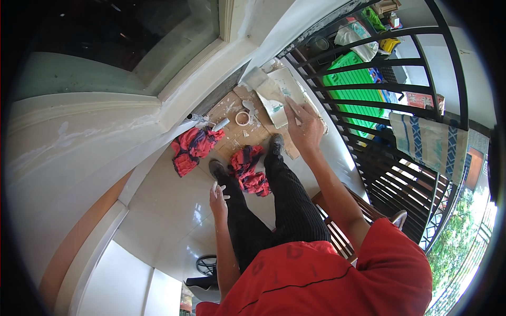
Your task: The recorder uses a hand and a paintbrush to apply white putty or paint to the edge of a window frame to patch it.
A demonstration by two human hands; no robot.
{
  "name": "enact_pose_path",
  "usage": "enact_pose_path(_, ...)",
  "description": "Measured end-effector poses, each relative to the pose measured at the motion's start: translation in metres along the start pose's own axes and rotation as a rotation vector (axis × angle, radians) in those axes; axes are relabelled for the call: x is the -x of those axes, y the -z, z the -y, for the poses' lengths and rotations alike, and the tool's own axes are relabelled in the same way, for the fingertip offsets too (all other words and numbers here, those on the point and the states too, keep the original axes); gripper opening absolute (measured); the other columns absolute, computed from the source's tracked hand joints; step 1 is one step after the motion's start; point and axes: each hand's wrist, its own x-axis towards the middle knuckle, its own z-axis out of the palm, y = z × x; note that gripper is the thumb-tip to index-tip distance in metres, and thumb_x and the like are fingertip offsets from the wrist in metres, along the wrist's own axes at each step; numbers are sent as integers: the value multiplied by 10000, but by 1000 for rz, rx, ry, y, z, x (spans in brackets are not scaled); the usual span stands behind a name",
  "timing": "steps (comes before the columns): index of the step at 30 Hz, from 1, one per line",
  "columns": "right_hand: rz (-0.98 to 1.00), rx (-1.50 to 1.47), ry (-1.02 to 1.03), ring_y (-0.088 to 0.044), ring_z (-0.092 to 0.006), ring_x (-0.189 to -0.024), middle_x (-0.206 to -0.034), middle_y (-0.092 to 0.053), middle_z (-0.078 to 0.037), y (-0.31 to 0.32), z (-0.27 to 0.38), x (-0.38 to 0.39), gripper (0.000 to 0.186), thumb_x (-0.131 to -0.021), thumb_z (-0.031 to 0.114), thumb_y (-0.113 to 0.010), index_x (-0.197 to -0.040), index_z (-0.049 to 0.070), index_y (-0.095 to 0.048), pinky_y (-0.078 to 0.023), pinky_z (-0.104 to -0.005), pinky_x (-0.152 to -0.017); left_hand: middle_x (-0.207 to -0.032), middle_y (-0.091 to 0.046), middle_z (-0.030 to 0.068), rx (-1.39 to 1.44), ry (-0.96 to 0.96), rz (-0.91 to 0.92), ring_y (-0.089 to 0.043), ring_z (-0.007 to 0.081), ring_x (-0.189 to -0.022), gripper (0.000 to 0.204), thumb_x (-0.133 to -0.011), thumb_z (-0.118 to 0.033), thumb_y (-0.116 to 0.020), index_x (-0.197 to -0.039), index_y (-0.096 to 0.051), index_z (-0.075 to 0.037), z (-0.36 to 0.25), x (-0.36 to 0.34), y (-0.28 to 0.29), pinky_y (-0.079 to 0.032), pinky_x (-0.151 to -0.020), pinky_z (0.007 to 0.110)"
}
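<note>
My right hand [305, 125] is closed round the handle of a wide putty knife [263, 84], raised toward the wall corner by the window. Its broad blade is smeared with pale filler. Partly behind the blade and hand lies a shallow white tray [290, 83] with filler on its inside. My left hand [218, 200] hangs lower, over my left leg, with its fingers apart and white stuff on the tips; I see no tool in it. A small round tub [242, 118] and a white spoon-like scoop [249, 107] rest on the spattered cardboard [226, 110].
Red and dark cloths lie on the floor, one by the wall [192, 147] and another between my feet [250, 171]. A window frame [195, 63] is at upper left. Black metal railing [379, 87] runs along the right, with a towel [429, 142] over it and a green crate [353, 87] behind.
</note>
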Motion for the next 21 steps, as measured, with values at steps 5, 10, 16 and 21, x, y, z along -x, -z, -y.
enact_pose_path(5,-133,-81,117,-576,-246,-637,-732,-582,-58,1,23,-38,197,-787,222,-586,-967,179,-654,-450,-334,-546,-991,-598,117,10,30,28,-541,116,-591,443,-905,-323,-409,-1230,-397,-24,-1,5,-9,-387,-476,198)
enact_pose_path(10,-103,-12,97,-576,-243,-623,-731,-584,-54,-4,19,-39,185,-780,229,-590,-944,179,-661,-452,-331,-540,-1001,-593,116,-48,69,58,-542,120,-600,452,-905,-333,-404,-1234,-394,-23,-10,4,-19,-397,-495,200)
enact_pose_path(16,-68,32,28,-574,-214,-623,-731,-580,-49,16,2,-16,205,-789,203,-601,-985,166,-651,-442,-311,-540,-998,-591,122,-26,49,63,-547,121,-638,463,-904,-344,-403,-1228,-399,-13,-11,-5,-18,-420,-518,199)
enact_pose_path(21,-124,-61,163,-578,-238,-639,-734,-585,-52,-1,18,-52,205,-774,208,-596,-968,177,-653,-453,-333,-539,-1003,-590,127,-24,37,60,-548,124,-644,464,-906,-345,-399,-1227,-398,-12,-7,-6,-17,-425,-525,200)
